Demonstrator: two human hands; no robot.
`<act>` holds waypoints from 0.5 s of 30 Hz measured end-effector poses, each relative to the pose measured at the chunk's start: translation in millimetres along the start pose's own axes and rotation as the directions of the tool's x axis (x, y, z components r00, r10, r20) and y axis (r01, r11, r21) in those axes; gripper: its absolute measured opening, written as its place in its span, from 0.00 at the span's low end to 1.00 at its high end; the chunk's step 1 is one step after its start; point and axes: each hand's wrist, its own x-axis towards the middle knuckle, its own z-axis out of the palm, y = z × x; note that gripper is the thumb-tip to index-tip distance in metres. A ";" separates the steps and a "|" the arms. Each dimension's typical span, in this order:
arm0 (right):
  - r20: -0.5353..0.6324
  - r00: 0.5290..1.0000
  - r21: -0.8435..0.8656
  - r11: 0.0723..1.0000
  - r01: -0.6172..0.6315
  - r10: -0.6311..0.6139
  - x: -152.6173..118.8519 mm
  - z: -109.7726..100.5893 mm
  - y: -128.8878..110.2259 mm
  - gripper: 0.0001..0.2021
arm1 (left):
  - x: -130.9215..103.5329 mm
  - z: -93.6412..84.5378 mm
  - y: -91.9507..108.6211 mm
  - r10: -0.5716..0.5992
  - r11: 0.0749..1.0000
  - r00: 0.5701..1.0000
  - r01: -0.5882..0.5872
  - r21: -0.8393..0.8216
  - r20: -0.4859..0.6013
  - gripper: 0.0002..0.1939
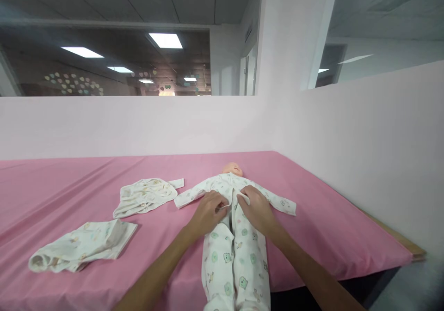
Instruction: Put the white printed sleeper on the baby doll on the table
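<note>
step: closing romper front | left hand point(208, 211) and right hand point(255, 207) pinch romper point(236, 251) edges on baby doll point(231, 168) | next: likely align and press the front closure; spare garments point(144, 195) lie left

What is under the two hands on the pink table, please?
Both the left hand and right hand press on a doll's printed romper. Its front opening beneath them is mostly covered.
</note>
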 end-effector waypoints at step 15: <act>0.139 0.978 0.018 0.987 -0.161 0.157 61.1 14.9 4.1 0.09 | -1.2 -28.5 4.7 0.006 0.987 0.972 0.031 -0.155 0.234 0.07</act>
